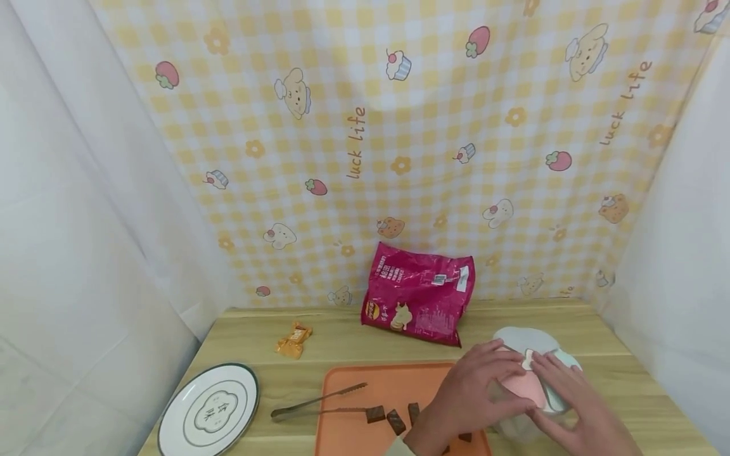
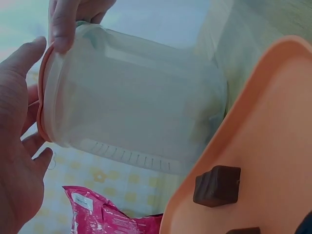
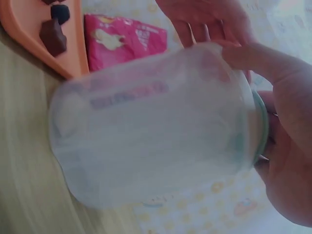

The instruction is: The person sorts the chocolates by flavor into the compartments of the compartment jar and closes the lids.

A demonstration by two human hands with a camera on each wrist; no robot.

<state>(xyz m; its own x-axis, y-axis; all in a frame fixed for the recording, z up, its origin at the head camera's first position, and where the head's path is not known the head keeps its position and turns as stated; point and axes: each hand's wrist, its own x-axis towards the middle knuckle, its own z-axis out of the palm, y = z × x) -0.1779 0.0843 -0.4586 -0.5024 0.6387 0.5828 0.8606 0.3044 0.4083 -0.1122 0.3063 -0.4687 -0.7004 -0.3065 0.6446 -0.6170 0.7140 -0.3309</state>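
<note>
A translucent, tall storage container (image 2: 131, 97) stands at the right of the table, by the orange tray. On its top is a lobed lid (image 1: 521, 386) with pink, pale and green sections and a small white piece in the middle. My left hand (image 1: 470, 392) grips the lid from the left, its thumb at the near edge and its fingers toward the far side. From the right, my right hand (image 1: 582, 405) holds the same lid, with its thumb (image 3: 248, 56) against the rim. Something pale shows dimly at the container's bottom.
An orange tray (image 1: 342, 437) bears several dark chocolate pieces (image 1: 395, 421). Metal tongs (image 1: 308, 405) lie across its left edge. A white plate (image 1: 177, 415), an orange-wrapped candy (image 1: 294, 340) and a magenta snack bag (image 1: 419, 294) are farther left and back.
</note>
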